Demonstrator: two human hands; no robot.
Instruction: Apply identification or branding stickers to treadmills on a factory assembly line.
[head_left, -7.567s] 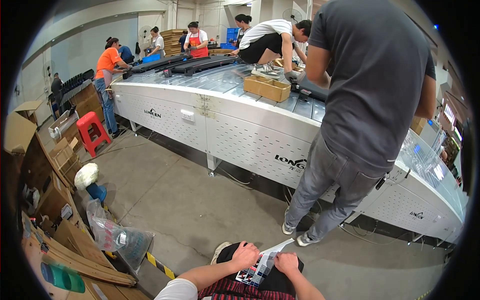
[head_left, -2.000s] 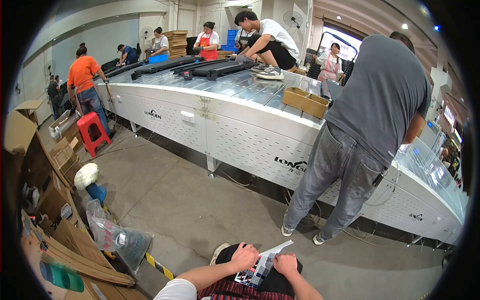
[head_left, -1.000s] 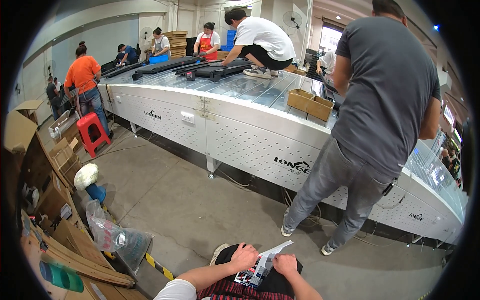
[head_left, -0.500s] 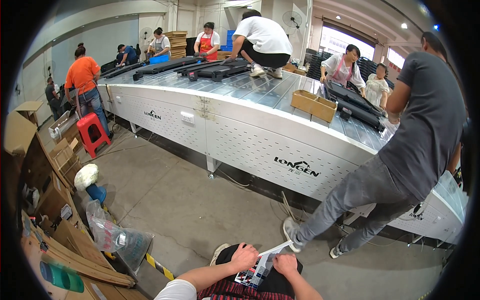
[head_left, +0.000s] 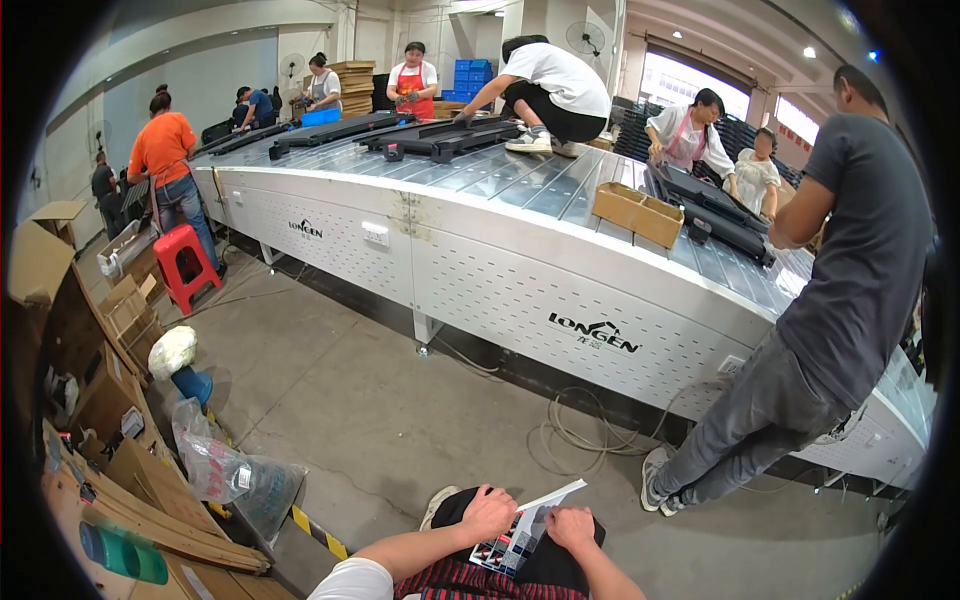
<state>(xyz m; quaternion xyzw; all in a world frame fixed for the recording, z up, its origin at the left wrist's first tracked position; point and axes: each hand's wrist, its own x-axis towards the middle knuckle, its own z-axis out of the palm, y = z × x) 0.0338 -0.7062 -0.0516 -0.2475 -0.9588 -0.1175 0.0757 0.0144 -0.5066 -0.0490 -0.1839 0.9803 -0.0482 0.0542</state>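
At nine o'clock, stacked brown cardboard boxes (head_left: 95, 330) line the floor's edge, with a red plastic stool (head_left: 185, 265) above them near ten. Lower, around eight, a clear crumpled plastic bag (head_left: 235, 480) lies on the grey concrete floor (head_left: 400, 420), beside a yellow-and-black striped tape strip (head_left: 318, 532).

At six o'clock my left hand (head_left: 488, 513) rests curled on the near left edge of a small flat card printed with coloured squares (head_left: 520, 530), fingers closed over it. My right hand (head_left: 570, 526) pinches the same card from its right side, thumb and fingers shut on it, over my dark lap.

Across twelve o'clock runs the long white perforated metal desk (head_left: 480, 270), with a black logo label on its side panel. On it, towards one, sits an open brown cardboard box (head_left: 638, 213). At three, a person in a dark grey shirt (head_left: 850, 260) leans against the desk.
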